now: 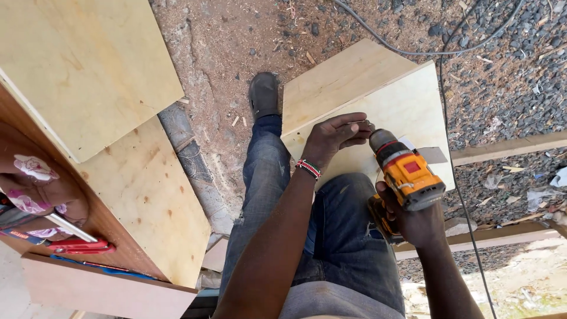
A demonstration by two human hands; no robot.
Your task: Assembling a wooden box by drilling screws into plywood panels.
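Orange and black cordless drill (405,177) gripped in the right hand (413,220), fingers wrapped fully round the handle, nose angled up and left toward the pale plywood panel (407,106). Left hand (335,137) pinched at the drill's tip, thumb and fingertips closed on something small and thin there, probably a bit or a screw, too fine to tell which. Held this close, apparently, to steady the tip against the board. Panel propped on edge against the raised knee in blue jeans (342,224), joined at a corner to a second wooden board (336,77), likely braced by the leg to keep it from sliding. Black shoe (264,93) planted on reddish dirt (218,41) strewn with wood chips. Thin cable (452,147) trailing across the gravel (508,71) and past the panel's right edge. Larger plywood sheets (88,71) stacked to the left, a red-handled tool (80,245) resting beside them.
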